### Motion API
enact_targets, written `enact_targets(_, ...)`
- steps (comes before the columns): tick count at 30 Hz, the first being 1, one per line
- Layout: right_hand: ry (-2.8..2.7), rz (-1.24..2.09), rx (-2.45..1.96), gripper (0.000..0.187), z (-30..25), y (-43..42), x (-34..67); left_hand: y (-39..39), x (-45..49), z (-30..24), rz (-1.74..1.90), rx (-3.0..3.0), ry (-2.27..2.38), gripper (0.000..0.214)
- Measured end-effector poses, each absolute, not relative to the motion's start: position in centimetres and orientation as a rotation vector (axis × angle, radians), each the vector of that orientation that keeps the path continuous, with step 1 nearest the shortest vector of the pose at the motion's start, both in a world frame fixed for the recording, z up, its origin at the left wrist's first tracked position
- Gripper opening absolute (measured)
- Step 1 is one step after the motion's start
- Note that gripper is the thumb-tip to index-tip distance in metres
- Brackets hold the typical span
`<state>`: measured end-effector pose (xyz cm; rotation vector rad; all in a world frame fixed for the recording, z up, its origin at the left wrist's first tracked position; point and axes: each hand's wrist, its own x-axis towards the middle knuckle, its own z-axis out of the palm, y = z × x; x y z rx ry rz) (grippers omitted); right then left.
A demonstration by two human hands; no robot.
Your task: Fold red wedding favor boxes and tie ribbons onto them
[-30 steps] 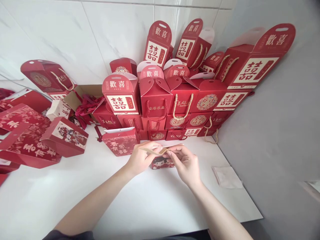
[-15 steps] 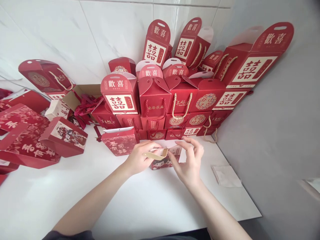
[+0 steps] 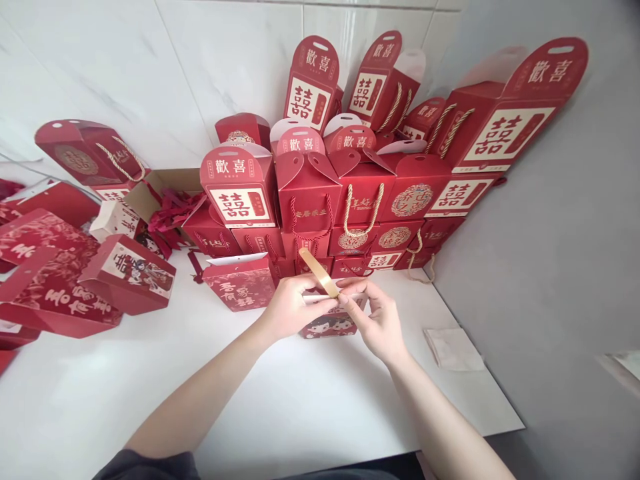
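Observation:
A small red and white gift box [image 3: 329,326] with cartoon figures on its front stands on the white table, between my two hands. My left hand [image 3: 289,308] is closed at the box's top left edge, thumb in front and fingers behind. My right hand [image 3: 376,320] pinches the lower end of a gold strap [image 3: 320,272] at the middle of the box's top. The strap's other end sticks up free to the left. My fingers hide much of the box's top and how the strap meets it.
Stacked red gift boxes [image 3: 310,193] with rope handles stand behind, against the tiled wall. A red box [image 3: 239,285] is just left of my hands. More red bags [image 3: 60,293] lie at the left. A folded white cloth or tissue [image 3: 454,349] lies right, near the grey wall [image 3: 545,267].
The gold strap has swung from lying bent leftward to pointing up. My right fingers have closed together on its end. My left thumb now lies along the box's top edge.

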<state>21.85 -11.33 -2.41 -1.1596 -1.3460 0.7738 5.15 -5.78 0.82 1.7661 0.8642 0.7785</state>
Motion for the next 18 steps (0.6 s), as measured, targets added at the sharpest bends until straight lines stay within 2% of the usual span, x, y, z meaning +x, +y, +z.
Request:
enact_targets(3, -1.443, 0.709, -1.134, 0.007, -1.6, -11.2, 22.4, -5.7, 5.1, 1.0, 0.756, 1.803, 0.892, 0.015)
enact_targets(8, -1.652, 0.416, -1.081, 0.006, -1.3, -10.5, 22.7, -5.6, 5.0, 0.8, 0.792, 1.992, 0.951, 0.010)
enact_targets(15, -1.556, 0.400, -1.112, 0.014, -2.2, -11.4, 21.8, -5.7, 5.2, 0.1, 0.935, 2.082, 0.969, 0.004)
enact_targets(18, -1.708, 0.435, -1.055, 0.027, -1.6, -11.1, 22.6, -5.6, 4.9, 0.0, 0.934, 2.001, 0.951, 0.005)
